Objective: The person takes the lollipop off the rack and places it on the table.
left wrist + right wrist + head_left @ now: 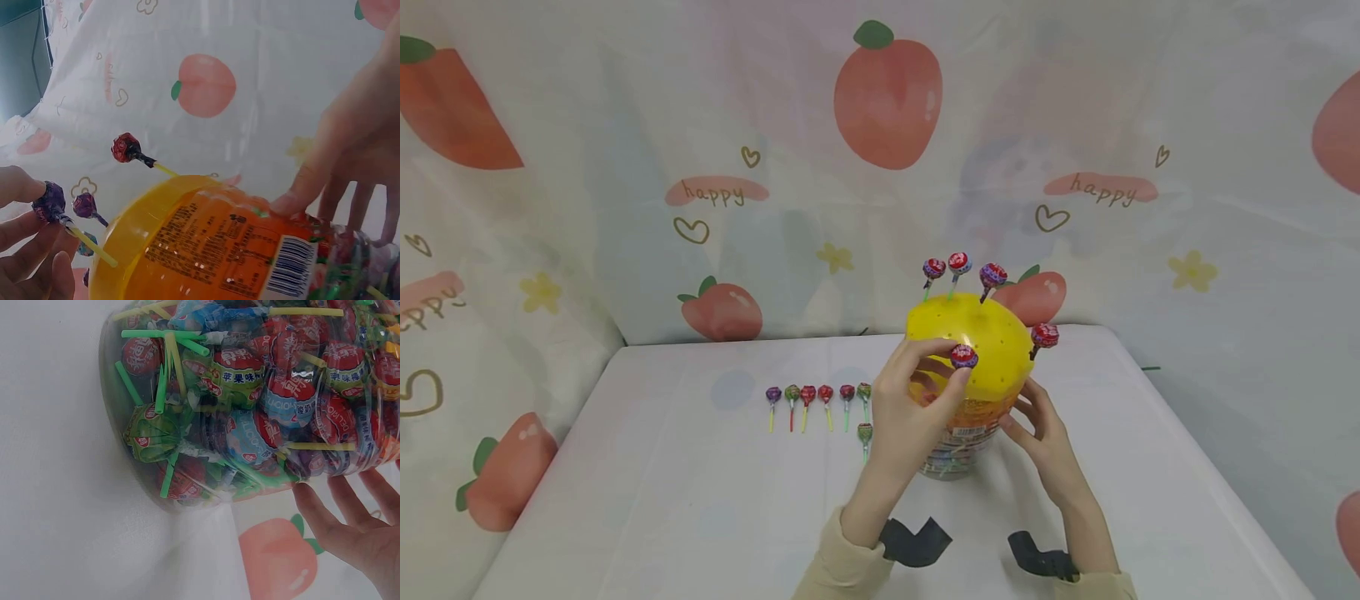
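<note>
My left hand [901, 417] pinches a purple-wrapped lollipop [50, 203] by its round head, with the thumb and fingers around it. In the left wrist view its yellow stick points at the yellow dome lid [936, 321], and the stick's tip overlaps the lid; whether it sits in a hole I cannot tell. The lid tops a clear jar [244, 431] packed with wrapped lollipops. Against the jar's right side rest the fingertips of my right hand [1047, 446], spread and fairly straight. Several lollipops stand out of the lid, among them a red one [1044, 336] at the right.
Left of the jar, a row of lollipops [807, 396] lies on the white table [685, 492], with one green lollipop [865, 433] below the row's right end. Black straps [917, 542] hang at the wrists. A fruit-printed curtain [790, 108] stands behind the table.
</note>
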`<state>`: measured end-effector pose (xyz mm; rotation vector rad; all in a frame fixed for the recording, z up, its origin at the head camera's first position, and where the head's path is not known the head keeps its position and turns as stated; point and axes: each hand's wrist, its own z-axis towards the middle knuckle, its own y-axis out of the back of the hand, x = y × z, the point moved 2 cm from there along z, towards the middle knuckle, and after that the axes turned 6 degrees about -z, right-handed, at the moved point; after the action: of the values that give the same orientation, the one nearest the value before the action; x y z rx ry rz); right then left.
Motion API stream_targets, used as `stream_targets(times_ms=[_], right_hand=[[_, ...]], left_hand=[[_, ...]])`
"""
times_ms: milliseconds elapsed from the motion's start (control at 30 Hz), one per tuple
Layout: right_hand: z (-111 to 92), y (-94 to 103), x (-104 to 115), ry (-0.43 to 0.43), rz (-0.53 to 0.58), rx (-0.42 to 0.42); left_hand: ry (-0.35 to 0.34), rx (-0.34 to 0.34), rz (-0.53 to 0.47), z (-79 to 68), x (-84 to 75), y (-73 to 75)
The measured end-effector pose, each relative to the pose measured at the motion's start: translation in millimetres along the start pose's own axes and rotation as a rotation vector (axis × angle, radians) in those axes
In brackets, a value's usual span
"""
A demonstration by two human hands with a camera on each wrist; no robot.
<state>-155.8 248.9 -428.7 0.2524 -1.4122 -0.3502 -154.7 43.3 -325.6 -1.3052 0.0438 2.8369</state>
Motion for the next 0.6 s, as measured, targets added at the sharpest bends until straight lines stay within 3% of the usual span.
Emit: stream_targets(times_ms=[300,600], right_hand=[[0,0.9,-1,0.008,0.004,0.002],[0,-0.4,1,0.020,0.008,-0.003]], left_hand=[[0.047,-0.061,0.003,-24.5,17.6,14.1],[0.114,-0.144,0.049,-36.7,44.9,32.7]])
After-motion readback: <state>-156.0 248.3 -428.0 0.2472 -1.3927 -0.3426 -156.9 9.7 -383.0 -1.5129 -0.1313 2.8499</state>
